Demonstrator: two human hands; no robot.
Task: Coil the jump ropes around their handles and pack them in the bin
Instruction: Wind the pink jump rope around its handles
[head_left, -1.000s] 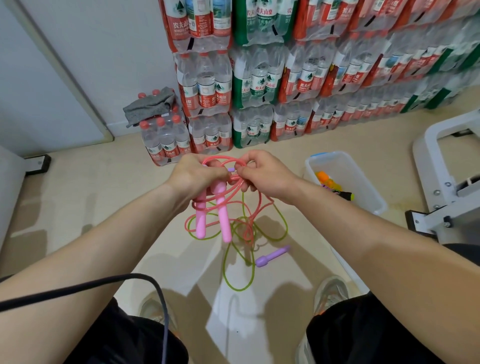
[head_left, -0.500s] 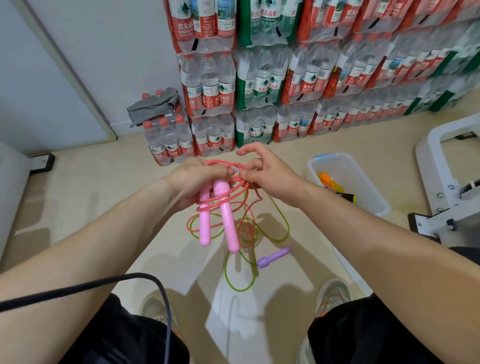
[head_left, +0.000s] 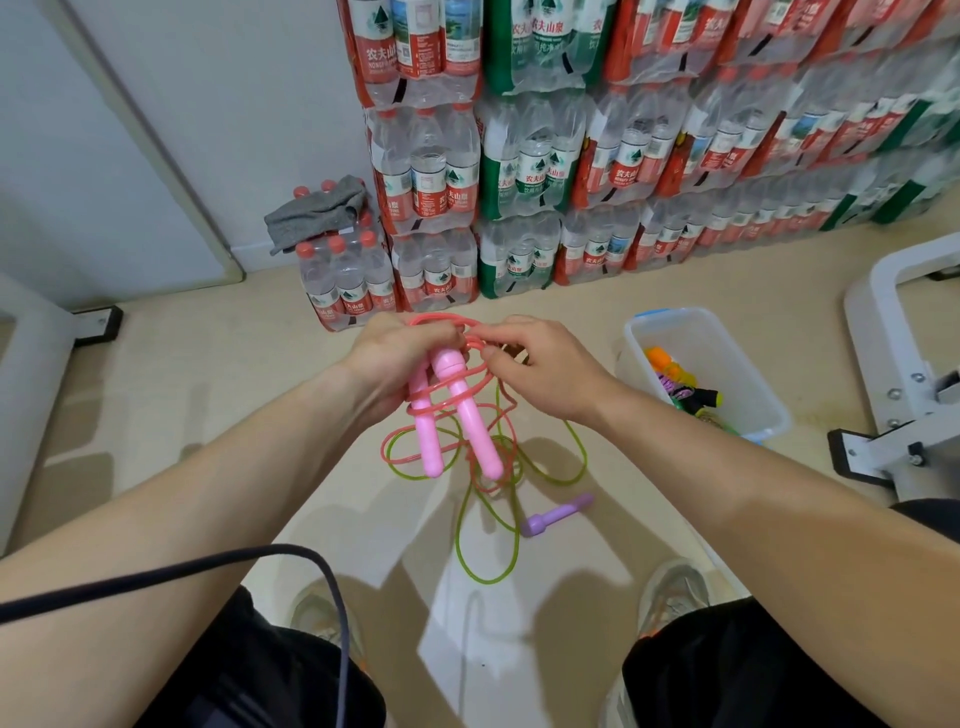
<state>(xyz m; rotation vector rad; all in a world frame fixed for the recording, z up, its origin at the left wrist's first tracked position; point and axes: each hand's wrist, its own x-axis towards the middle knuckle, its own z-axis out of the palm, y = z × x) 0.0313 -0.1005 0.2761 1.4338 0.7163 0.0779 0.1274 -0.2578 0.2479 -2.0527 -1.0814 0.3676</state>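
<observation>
**Pink rope in both hands, bin on floor at right**

The person's left hand (head_left: 395, 358) was clamped round the top ends of two pink handles (head_left: 467, 421), held side by side w/ their free ends pointing down toward the floor (head_left: 208, 415). The right hand (head_left: 540, 364), just beside the left, pinched the pink rope (head_left: 441, 323) btwn thumb and fingers, close to the handle tops. A few loops of that rope arched over both hands, and at least one turn crossed the handles partway down. The rest hung in loose bends toward the floor, where it overlapped a green rope (head_left: 483, 577) lying in long curves in front of the person's shoes (head_left: 672, 592). A purple handle (head_left: 558, 514) lay on the floor near the green rope (whether the two were joined couldn't be told). The bin (head_left: 631, 338), clear plastic, stood on the floor to the right, well apart from the hands, w/ bundles (head_left: 675, 384) in orange, purple, yellow and black inside. Behind, shrink-wrapped packs of water bottles (head_left: 530, 171) were stacked vs. the wall, a grey cloth (head_left: 314, 210) draped over the leftmost low pack. A black cable (head_left: 208, 566) curved across the left forearm, and a white frame (head_left: 893, 364) stood at far right.
</observation>
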